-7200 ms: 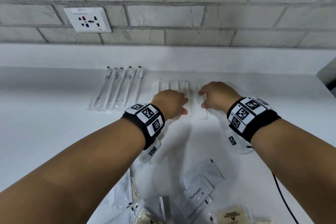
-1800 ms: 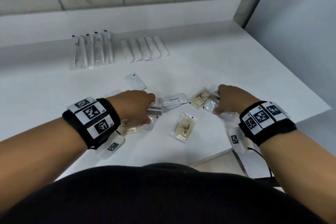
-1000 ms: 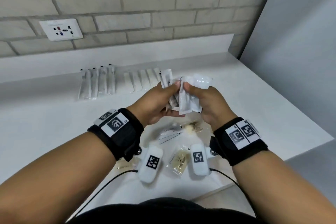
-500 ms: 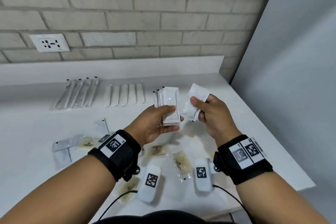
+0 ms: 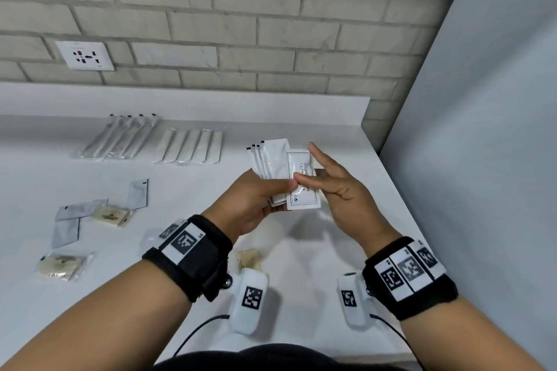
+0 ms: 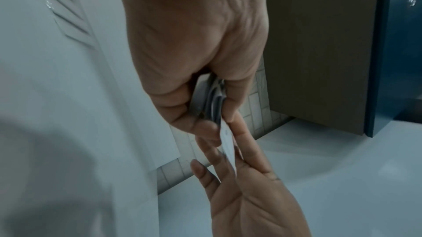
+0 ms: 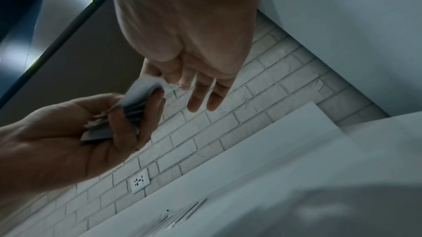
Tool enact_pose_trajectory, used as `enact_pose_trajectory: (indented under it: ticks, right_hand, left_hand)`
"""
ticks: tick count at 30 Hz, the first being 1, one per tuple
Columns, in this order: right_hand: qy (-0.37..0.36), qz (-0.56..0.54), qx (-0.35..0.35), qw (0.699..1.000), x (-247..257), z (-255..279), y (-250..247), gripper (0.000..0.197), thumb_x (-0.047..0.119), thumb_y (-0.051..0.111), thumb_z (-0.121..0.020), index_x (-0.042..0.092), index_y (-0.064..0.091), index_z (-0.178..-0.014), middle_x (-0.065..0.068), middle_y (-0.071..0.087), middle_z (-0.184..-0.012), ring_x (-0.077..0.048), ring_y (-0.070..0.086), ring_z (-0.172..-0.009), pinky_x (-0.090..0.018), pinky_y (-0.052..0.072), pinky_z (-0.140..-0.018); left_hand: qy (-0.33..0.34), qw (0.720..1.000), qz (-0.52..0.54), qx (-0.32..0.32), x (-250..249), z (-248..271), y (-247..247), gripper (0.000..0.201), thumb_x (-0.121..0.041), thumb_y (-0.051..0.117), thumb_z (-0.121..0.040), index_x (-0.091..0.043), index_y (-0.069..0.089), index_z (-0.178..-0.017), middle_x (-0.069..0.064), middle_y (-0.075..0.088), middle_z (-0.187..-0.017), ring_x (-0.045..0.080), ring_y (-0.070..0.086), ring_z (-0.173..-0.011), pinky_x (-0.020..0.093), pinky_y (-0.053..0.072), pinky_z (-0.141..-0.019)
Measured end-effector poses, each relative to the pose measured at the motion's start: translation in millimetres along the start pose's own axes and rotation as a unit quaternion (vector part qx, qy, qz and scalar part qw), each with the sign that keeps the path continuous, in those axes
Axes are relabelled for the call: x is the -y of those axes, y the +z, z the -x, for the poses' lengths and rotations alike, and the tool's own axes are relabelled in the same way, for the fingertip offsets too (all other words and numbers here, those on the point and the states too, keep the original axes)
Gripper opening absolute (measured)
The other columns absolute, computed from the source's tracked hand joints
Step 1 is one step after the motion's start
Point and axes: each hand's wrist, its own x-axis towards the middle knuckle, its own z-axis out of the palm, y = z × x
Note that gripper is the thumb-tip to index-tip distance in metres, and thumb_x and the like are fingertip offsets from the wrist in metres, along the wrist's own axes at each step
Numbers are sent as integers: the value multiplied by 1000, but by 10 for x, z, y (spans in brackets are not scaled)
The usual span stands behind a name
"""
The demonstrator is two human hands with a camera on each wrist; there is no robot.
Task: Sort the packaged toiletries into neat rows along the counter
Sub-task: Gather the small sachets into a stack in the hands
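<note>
A fanned stack of white sachets (image 5: 271, 166) is held above the white worktop (image 5: 346, 144) in the left hand (image 5: 250, 205), thumb on top and fingers curled beneath — a clenched grip around the stack, seen edge-on in the left wrist view (image 6: 212, 100). A printed shampoo sachet (image 5: 301, 181) lies at the front of the fan, its right edge pinched lightly between thumb and forefinger of the right hand (image 5: 340, 187), while the other right fingers are held straight and spread. In the right wrist view the same sachets (image 7: 139, 94) are seen between the two hands.

Along the back of the worktop two finished rows are laid: long clear toothbrush packets (image 5: 120, 138) with black tips, and just beside them to the right a row of white strip packets (image 5: 193, 146). Nearer on the left, loose items are scattered — grey foil sachets (image 5: 137, 193), a small soap packet (image 5: 112, 216) touching one of them, and another soap packet (image 5: 63, 266) near the front edge. One more beige packet (image 5: 249, 259) is partly hidden below the left wrist. A wall socket (image 5: 86, 56) is set in the white brick wall (image 5: 271, 24), and a grey panel (image 5: 482, 129) closes the right side.
</note>
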Motion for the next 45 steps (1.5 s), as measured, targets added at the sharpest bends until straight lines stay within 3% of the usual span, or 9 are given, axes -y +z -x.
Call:
enact_pose_trajectory:
  ticks: [6, 10, 15, 20, 25, 30, 35, 39, 45]
  right_hand:
    - [171, -154, -88, 969, 70, -105, -29, 28, 17, 62, -92, 28, 57, -117, 6, 67, -84, -16, 64, -72, -34, 50, -62]
    - [191, -56, -68, 978, 56, -203, 53, 13, 18, 76, -78, 15, 63, -80, -6, 67, -74, -19, 62, -67, -36, 51, -64]
    - [221, -108, -92, 965, -21, -289, -54, 14, 17, 75, -77, 18, 64, -86, -12, 71, -86, -29, 65, -76, -51, 54, -79]
    - [211, -137, -10, 968, 82, -349, 183, 12, 12, 77, -78, 10, 66, -75, -6, 61, -69, -18, 55, -62, -29, 44, -61]
    - [-47, 120, -173, 976, 167, -514, 103, 12, 10, 72, -80, 8, 65, -71, 3, 52, -74, -8, 51, -66, -20, 42, -62]
    - [-290, 411, -70, 861, 46, -491, 204, 15, 20, 69, -84, 29, 79, -91, -3, 65, -81, -25, 55, -77, -35, 40, -68]
    - [-193, 264, -95, 940, -57, -447, 192, 18, 19, 61, -88, 15, 78, -92, -3, 55, -76, -21, 55, -69, -32, 46, -62]
    - [22, 165, -90, 982, -11, -412, 135, 12, 9, 65, -87, 19, 62, -80, 9, 52, -80, 1, 51, -73, -13, 39, -68]
    - [75, 52, -20, 996, 273, -649, 51, 10, 9, 64, -89, 15, 61, -81, 4, 58, -103, -5, 55, -88, -17, 42, -82]
  left_hand:
    - [1, 1000, -19, 0, 12, -20, -26, 32, 4, 56, -89, -3, 62, -120, 14, 71, -109, 29, 69, -97, 36, 58, -78]
    - [-16, 998, -56, 23, -20, -26, -52, 22, -6, 59, -91, -11, 66, -111, 4, 73, -99, 18, 70, -90, 29, 57, -70]
    - [-46, 997, -38, -46, -35, -50, -206, 13, -15, 66, -88, -10, 69, -100, 1, 74, -89, 19, 71, -85, 27, 59, -67]
    - [-61, 992, -109, 2, -101, -23, -257, 11, -12, 69, -85, -16, 70, -95, -1, 74, -85, 14, 70, -83, 25, 54, -67]
    - [-105, 990, -21, -95, -237, -57, -431, 34, -46, 57, -90, -13, 63, -99, 3, 70, -88, 16, 71, -77, 21, 52, -53]
    - [-133, 987, -9, -94, -323, -65, -533, 9, -18, 73, -82, -10, 70, -84, -4, 65, -73, 7, 60, -63, 19, 49, -51]
    - [-93, 988, -15, -122, -269, -90, -591, 6, -12, 71, -83, -10, 72, -89, 0, 69, -84, 10, 61, -76, 18, 50, -53]
    - [-49, 988, -15, -148, -229, -100, -666, 4, -13, 71, -84, -14, 72, -88, -4, 71, -82, 9, 63, -78, 19, 49, -60]
    - [-29, 947, -318, -37, -346, -59, -625, 28, -16, 77, -78, -16, 56, -60, -14, 52, -44, 4, 51, -49, 18, 42, -54]
